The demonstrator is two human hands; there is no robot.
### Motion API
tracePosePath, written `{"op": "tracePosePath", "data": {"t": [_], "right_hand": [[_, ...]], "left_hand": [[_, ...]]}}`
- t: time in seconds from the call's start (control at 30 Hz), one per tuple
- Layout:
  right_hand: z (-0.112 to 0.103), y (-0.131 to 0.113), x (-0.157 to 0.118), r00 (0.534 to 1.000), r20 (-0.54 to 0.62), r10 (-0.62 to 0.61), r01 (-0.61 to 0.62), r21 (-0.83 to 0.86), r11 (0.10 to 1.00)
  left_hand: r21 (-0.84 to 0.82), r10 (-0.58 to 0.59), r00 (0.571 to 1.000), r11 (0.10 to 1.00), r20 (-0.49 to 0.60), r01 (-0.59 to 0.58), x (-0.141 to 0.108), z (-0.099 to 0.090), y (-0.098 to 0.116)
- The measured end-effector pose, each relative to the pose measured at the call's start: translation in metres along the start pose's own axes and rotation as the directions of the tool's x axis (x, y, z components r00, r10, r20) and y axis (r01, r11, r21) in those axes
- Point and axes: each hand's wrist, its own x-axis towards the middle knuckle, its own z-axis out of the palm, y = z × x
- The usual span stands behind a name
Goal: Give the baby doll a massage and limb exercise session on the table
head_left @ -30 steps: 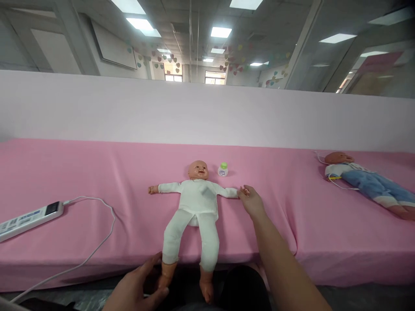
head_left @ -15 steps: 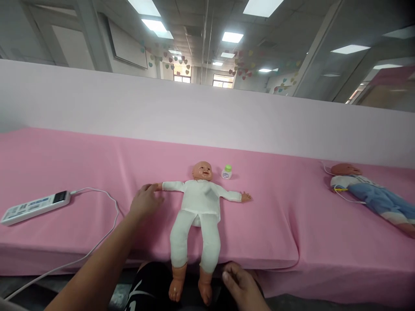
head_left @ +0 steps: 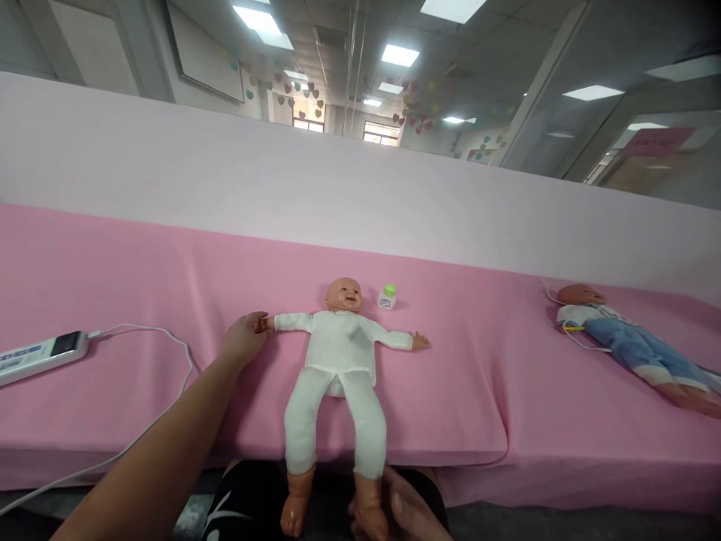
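Note:
A baby doll (head_left: 342,346) in a white top and trousers lies face up on the pink cloth (head_left: 451,406), arms spread, its feet past the front edge. My left hand (head_left: 246,338) is closed around the doll's hand at the left. At the front edge, my right hand (head_left: 408,507) is around the doll's foot on the right side, its fingers partly hidden behind that foot. A small white bottle with a green cap (head_left: 387,297) stands beside the doll's head.
A white power strip (head_left: 42,357) with a cable lies at the left. Another doll (head_left: 636,342) in blue trousers, with a thin tube, lies at the right. Behind the cloth runs a white partition (head_left: 338,195) below glass.
My right hand has moved left onto the doll's foot, and that leg has shifted slightly right. The fingers of my left hand have closed on the doll's hand. The view has shifted somewhat.

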Motion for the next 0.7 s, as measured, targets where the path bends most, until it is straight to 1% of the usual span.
{"op": "tracePosePath", "data": {"t": [0.07,0.1,0.17,0.23,0.27,0.3,0.33,0.4,0.43,0.47,0.5,0.53,0.57,0.6,0.63,0.7], "right_hand": [[-0.011,0.000,-0.008,0.995,-0.104,0.004,-0.008,-0.043,0.999],[-0.016,0.001,-0.012,0.987,-0.162,-0.010,-0.004,-0.083,0.997],[-0.026,0.001,-0.019,0.963,-0.262,-0.067,0.018,-0.182,0.983],[-0.033,0.000,-0.024,0.932,-0.317,-0.179,0.072,-0.320,0.945],[-0.035,-0.002,-0.025,0.909,-0.324,-0.261,0.114,-0.409,0.906],[-0.036,-0.004,-0.025,0.879,-0.316,-0.356,0.161,-0.506,0.848],[-0.036,-0.008,-0.025,0.840,-0.297,-0.455,0.204,-0.603,0.771],[-0.033,-0.018,-0.019,0.743,-0.226,-0.630,0.263,-0.767,0.585],[-0.031,-0.025,-0.015,0.703,-0.173,-0.690,0.283,-0.823,0.493],[-0.028,-0.034,-0.010,0.672,-0.119,-0.731,0.298,-0.860,0.414],[-0.025,-0.043,-0.004,0.652,-0.075,-0.755,0.308,-0.883,0.354],[-0.021,-0.053,0.003,0.645,-0.030,-0.764,0.321,-0.896,0.306],[-0.016,-0.063,0.011,0.635,-0.020,-0.772,0.318,-0.904,0.285],[-0.012,-0.073,0.019,0.626,-0.050,-0.779,0.288,-0.913,0.290],[-0.008,-0.083,0.028,0.608,-0.053,-0.792,0.282,-0.918,0.278],[-0.001,-0.099,0.046,0.617,-0.076,-0.783,0.259,-0.920,0.293]], "left_hand": [[-0.182,-0.058,0.998,0.982,-0.026,0.053,-0.004,-0.002,0.004],[-0.297,-0.093,0.995,0.952,-0.042,0.076,-0.006,-0.003,0.008],[-0.522,-0.150,0.986,0.848,-0.070,0.092,-0.009,-0.006,0.016],[-0.673,-0.171,0.982,0.735,-0.076,0.076,-0.010,-0.007,0.024],[-0.724,-0.167,0.984,0.686,-0.058,0.073,-0.010,-0.007,0.028],[-0.764,-0.157,0.987,0.640,-0.027,0.081,-0.009,-0.007,0.032],[-0.797,-0.147,0.989,0.596,0.017,0.102,-0.009,-0.005,0.035],[-0.840,-0.137,0.985,0.517,0.109,0.164,-0.008,-0.001,0.044],[-0.844,-0.140,0.980,0.502,0.138,0.191,-0.007,0.001,0.050],[-0.833,-0.147,0.978,0.515,0.145,0.201,-0.007,0.004,0.056],[-0.813,-0.149,0.981,0.551,0.127,0.189,-0.008,0.007,0.063],[-0.783,-0.139,0.986,0.603,0.089,0.156,-0.009,0.010,0.071],[-0.742,-0.118,0.992,0.661,0.044,0.111,-0.011,0.013,0.080],[-0.697,-0.086,0.996,0.714,0.002,0.063,-0.013,0.017,0.089],[-0.645,-0.048,0.998,0.764,-0.030,0.017,-0.015,0.020,0.097],[-0.506,0.060,0.997,0.859,-0.058,-0.081,-0.021,0.028,0.113]]}}
